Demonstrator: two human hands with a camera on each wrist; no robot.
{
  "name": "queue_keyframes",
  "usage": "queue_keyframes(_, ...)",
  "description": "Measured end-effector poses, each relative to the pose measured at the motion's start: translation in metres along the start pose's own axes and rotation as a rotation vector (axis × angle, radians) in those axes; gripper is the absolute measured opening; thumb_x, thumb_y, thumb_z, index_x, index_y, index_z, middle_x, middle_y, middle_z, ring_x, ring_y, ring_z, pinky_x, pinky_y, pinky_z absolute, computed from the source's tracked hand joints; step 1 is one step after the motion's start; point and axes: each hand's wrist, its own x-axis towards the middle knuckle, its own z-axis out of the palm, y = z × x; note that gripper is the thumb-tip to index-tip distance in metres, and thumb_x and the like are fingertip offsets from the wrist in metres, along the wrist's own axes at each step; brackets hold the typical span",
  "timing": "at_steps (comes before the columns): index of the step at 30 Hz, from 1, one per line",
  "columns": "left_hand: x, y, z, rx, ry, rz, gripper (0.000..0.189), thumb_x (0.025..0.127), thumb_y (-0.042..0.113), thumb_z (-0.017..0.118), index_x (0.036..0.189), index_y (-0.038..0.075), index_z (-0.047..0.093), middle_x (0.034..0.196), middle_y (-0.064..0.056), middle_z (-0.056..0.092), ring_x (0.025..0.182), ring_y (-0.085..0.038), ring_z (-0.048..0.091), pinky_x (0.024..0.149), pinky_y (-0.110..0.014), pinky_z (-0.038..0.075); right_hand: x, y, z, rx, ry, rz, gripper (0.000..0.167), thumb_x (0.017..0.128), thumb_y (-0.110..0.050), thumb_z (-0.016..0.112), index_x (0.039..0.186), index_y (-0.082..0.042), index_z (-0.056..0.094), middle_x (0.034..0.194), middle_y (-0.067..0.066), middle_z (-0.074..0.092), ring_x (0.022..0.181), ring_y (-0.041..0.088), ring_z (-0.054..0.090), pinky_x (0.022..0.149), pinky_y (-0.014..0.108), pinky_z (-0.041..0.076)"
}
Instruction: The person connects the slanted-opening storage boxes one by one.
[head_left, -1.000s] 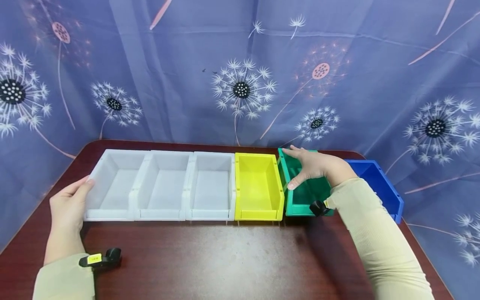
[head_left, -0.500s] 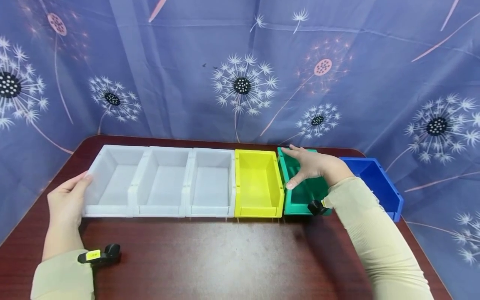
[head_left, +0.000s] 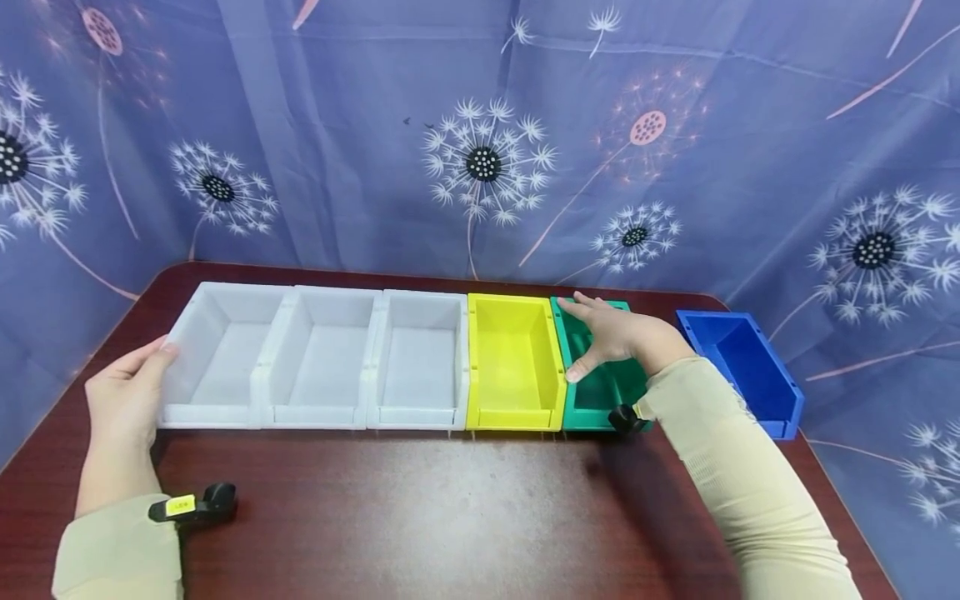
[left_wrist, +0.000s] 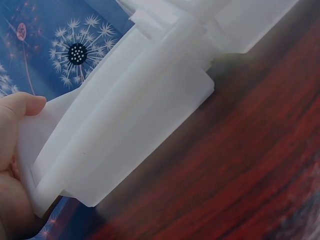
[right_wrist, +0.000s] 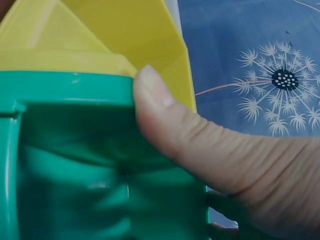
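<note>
In the head view, three white storage bins [head_left: 315, 367], a yellow storage bin [head_left: 514, 367] and a green storage bin [head_left: 606, 385] stand side by side in one row. At the row's left end, my left hand [head_left: 129, 402] grips the outer wall of the leftmost white bin, thumb at its rim. The left wrist view has that bin's wall [left_wrist: 125, 135] up close. My right hand [head_left: 626, 333] reaches over the green bin and holds it, fingers at its back edge. My right thumb [right_wrist: 172, 122] lies on its left rim, against the yellow bin.
A blue storage bin [head_left: 750, 367] stands angled at the right, with a gap between it and the green one. Behind the dark red tabletop [head_left: 450, 517] hangs a blue curtain [head_left: 360, 167] with dandelion prints. The bins visible from above hold nothing.
My right hand has moved the green bin left, so the narrow gap to the yellow bin has closed. My left hand keeps its grip on the white bin. The head view has shifted slightly.
</note>
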Motion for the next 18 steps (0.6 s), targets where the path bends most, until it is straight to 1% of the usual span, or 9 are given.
queue_keyframes(3,-0.001,0.005,0.002,0.012,0.004,0.0,0.034,0.079,0.029,0.077,0.112,0.026,0.071,0.086,0.022,0.063,0.074,0.005,0.055,0.057,-0.008,0.042,-0.006,-0.002,-0.001,-0.025,0.005,0.024,0.119,0.066,-0.059,0.073,0.153,-0.02,0.002,0.159,0.016,-0.006,0.143,0.045,-0.003,0.106,0.069,0.018)
queue_keyframes(7,-0.001,0.009,0.002,0.018,0.018,-0.018,0.037,0.077,0.031,0.078,0.113,0.027,0.07,0.093,0.021,0.063,0.075,0.005,0.054,0.056,-0.008,0.042,-0.011,-0.013,-0.008,-0.083,0.002,0.077,0.119,0.066,-0.057,0.074,0.153,-0.021,0.002,0.159,0.015,-0.004,0.143,0.046,0.005,0.105,0.067,0.024)
queue_keyframes(13,-0.004,0.005,-0.003,-0.013,0.035,-0.038,0.038,0.075,0.03,0.08,0.112,0.027,0.071,0.089,0.021,0.063,0.079,0.005,0.054,0.057,-0.008,0.041,-0.012,-0.034,-0.014,-0.171,-0.008,0.165,0.115,0.069,-0.049,0.077,0.153,-0.023,0.003,0.16,0.014,0.0,0.143,0.042,0.014,0.107,0.061,0.029)
queue_keyframes(16,-0.005,0.001,-0.002,-0.012,0.026,-0.031,0.034,0.077,0.029,0.078,0.111,0.027,0.071,0.08,0.024,0.063,0.074,0.007,0.054,0.057,-0.007,0.041,-0.01,-0.037,-0.011,-0.184,0.012,0.166,0.112,0.071,-0.044,0.079,0.153,-0.021,0.008,0.16,0.014,0.006,0.143,0.039,0.017,0.108,0.058,0.029)
queue_keyframes(18,-0.005,-0.001,0.001,-0.001,0.005,-0.023,0.031,0.08,0.027,0.076,0.11,0.027,0.071,0.074,0.026,0.061,0.069,0.008,0.054,0.055,-0.007,0.041,-0.01,-0.034,-0.006,-0.171,0.031,0.153,0.108,0.072,-0.041,0.08,0.153,-0.019,0.011,0.159,0.015,0.01,0.143,0.037,0.017,0.108,0.057,0.03)
